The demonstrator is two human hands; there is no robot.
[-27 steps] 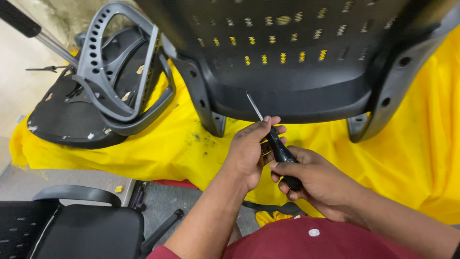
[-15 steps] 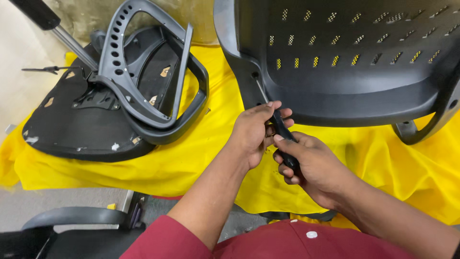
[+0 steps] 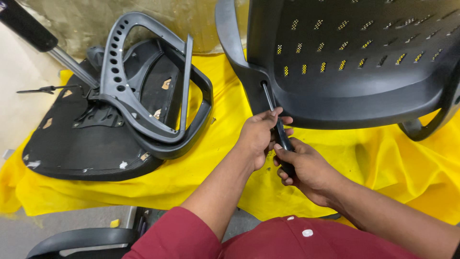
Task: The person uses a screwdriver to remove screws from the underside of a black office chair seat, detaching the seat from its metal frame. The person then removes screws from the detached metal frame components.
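Maroon sleeve (image 3: 191, 235): nearest the camera, the person's own shirt at the bottom edge.
Right hand (image 3: 306, 168): clamped around the black handle of the screwdriver (image 3: 282, 139).
Left hand (image 3: 258, 134): fingers closed on the upper handle, pinching where the shaft begins.
Change: a second ago the tip hung free under the shell's front edge; now it sits in a hole in the chair back (image 3: 354, 62) at its left bracket, so the tool looks engaged.
Yellow cloth (image 3: 191, 168): spread under everything.
Farther left: upturned seat base (image 3: 81, 139) with a grey frame (image 3: 143, 76) resting on it.
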